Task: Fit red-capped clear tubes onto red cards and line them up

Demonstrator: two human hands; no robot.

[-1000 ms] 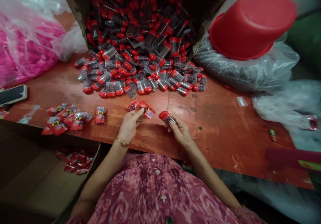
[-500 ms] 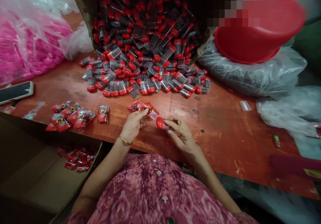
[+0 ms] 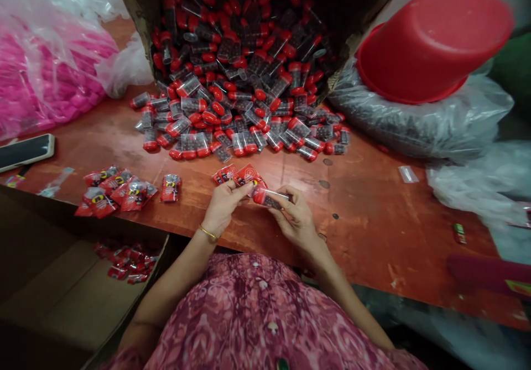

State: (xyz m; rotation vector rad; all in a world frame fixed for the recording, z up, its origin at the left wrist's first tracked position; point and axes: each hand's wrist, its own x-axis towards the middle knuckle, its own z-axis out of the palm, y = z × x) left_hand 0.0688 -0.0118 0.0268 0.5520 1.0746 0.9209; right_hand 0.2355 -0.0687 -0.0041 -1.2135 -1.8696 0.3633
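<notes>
My right hand grips a small clear tube with a red cap, dark bits showing inside, cap end toward the left. My left hand pinches one of the small red printed packets, close to the tube's cap; whether the cap is inside the packet's mouth I cannot tell. More red packets lie fanned out just beyond my left fingers. To the left is a single filled packet, then a heap of filled packets. A big pile of red-capped tubes spills toward me.
The pile comes from a tipped carton on the red-brown table. A red bucket sits on a filled clear bag at right. At left are a bag of pink pieces, a phone and, below, an open box with packets.
The tube in my right hand has turned so that its side shows, and its cap has come left against my left fingers. My left hand has shifted slightly right with the packet.
</notes>
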